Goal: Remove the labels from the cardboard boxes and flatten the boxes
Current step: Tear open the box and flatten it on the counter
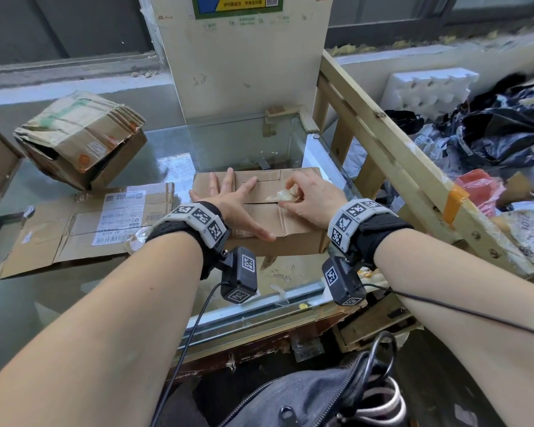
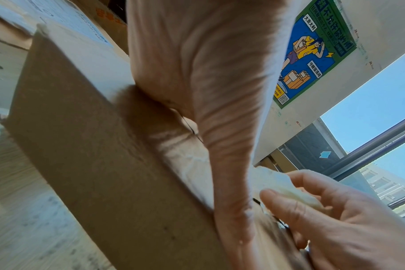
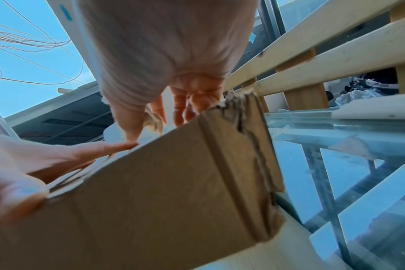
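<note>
A small brown cardboard box [image 1: 269, 208] lies on the glass table [image 1: 167, 167] in front of me. My left hand [image 1: 232, 198] lies flat on its top with fingers spread, pressing it down. My right hand [image 1: 302, 198] pinches a crumpled strip of clear tape [image 1: 281, 196] peeled up from the box's centre seam. In the left wrist view the box [image 2: 99, 164] fills the lower left, with the right hand [image 2: 335, 215] holding the tape [image 2: 287, 184]. The right wrist view shows the box [image 3: 162, 191] from its side under the right hand's fingers [image 3: 180, 109].
A flattened box with a white shipping label [image 1: 121, 217] lies left of the small box. A crushed open carton [image 1: 80, 140] sits at the back left. A tall pale board with a poster [image 1: 244, 57] stands behind. A wooden frame [image 1: 398, 167] and black bags [image 1: 490, 127] are right.
</note>
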`<action>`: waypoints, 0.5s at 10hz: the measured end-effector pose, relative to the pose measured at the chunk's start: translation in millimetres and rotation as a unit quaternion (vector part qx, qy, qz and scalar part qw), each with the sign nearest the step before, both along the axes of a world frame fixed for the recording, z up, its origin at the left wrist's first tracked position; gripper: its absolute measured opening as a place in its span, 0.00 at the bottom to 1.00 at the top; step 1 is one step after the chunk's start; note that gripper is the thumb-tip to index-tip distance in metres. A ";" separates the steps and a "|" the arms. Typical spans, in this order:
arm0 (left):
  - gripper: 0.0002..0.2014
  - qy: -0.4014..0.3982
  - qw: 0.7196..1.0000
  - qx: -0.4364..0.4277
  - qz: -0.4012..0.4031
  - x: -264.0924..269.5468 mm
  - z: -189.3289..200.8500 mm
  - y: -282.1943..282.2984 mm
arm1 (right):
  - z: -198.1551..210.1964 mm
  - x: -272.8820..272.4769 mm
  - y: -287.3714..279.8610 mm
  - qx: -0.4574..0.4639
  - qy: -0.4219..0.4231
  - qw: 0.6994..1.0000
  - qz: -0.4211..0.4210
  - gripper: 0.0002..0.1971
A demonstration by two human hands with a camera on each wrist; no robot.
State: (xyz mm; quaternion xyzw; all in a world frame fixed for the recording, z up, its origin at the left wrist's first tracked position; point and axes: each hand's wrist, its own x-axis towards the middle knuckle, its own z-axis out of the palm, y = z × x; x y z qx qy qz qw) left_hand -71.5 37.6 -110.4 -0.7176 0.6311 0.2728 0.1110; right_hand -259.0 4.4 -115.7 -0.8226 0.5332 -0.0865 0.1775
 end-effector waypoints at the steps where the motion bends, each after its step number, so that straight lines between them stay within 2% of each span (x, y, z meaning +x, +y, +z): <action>1: 0.67 0.000 1.000 0.001 0.003 -0.6 0.6 0.1 | 5.0 4.0 2.7 0.008 -0.003 1.000 -0.018 0.24; 2: 0.67 -0.003 1.000 0.002 0.002 -0.8 1.4 0.3 | 5.6 6.3 -0.3 0.021 0.037 0.999 0.008 0.25; 3: 0.67 -0.002 1.000 0.001 0.002 -0.7 1.8 0.5 | 6.6 7.8 -4.6 0.035 0.075 0.996 0.035 0.16; 4: 0.67 0.002 1.000 0.003 0.001 -0.2 0.8 0.0 | 8.2 7.1 -8.3 0.042 0.067 0.996 0.046 0.11; 5: 0.67 0.002 1.000 0.002 0.002 0.0 1.1 0.3 | 8.5 6.8 -11.7 0.050 0.056 0.996 0.044 0.12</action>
